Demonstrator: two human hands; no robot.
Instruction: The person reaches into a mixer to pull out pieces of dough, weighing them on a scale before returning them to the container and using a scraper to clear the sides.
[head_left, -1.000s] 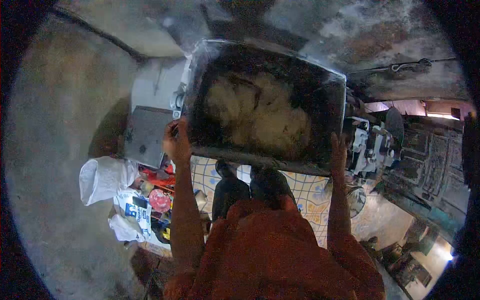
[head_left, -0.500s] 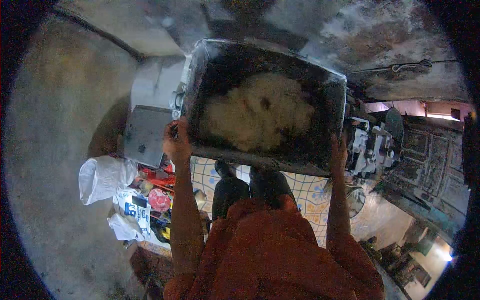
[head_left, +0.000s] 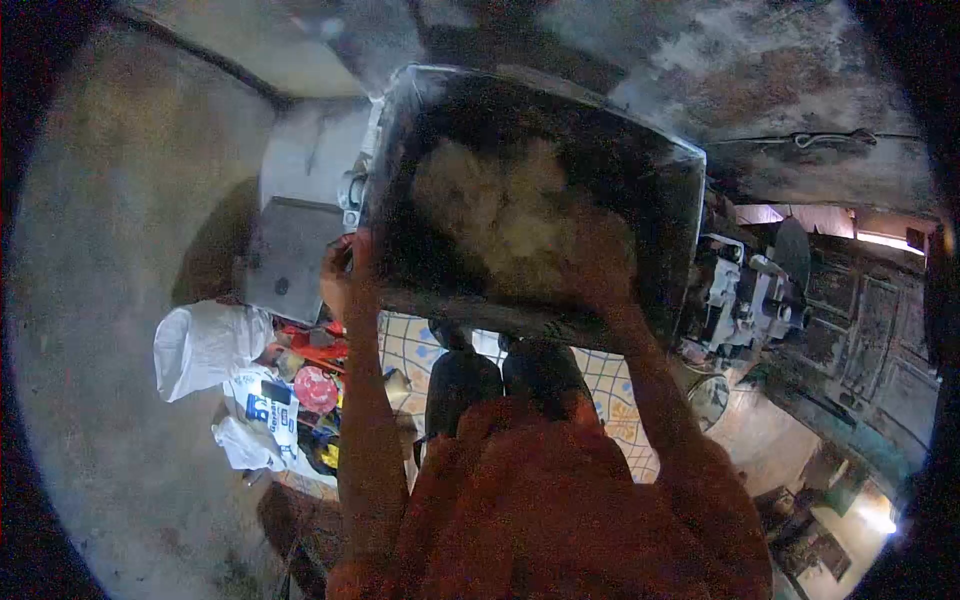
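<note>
A large dark metal hopper (head_left: 660, 235), open at the top, stands in front of me. A pale, powdery or grainy heap (head_left: 490, 200) lies inside it; the poor light hides its exact kind. At the hopper's near left edge, my left hand (head_left: 343, 278) has its fingers curled round the rim. My right hand (head_left: 598, 260) reaches over the near rim into the hopper, at the right side of the heap. Dim light and blur hide its fingers.
Machine parts (head_left: 745, 295) stick out at the hopper's right. On the left are a grey panel (head_left: 295, 262), a white sack (head_left: 205, 350), a printed plastic bag (head_left: 262, 410) and a red round object (head_left: 316, 390). Patterned tiles (head_left: 405, 345) cover the floor.
My right hand has left the hopper's right rim and moved inside onto the heap. The heap's outline has altered. My left hand stays on the left rim.
</note>
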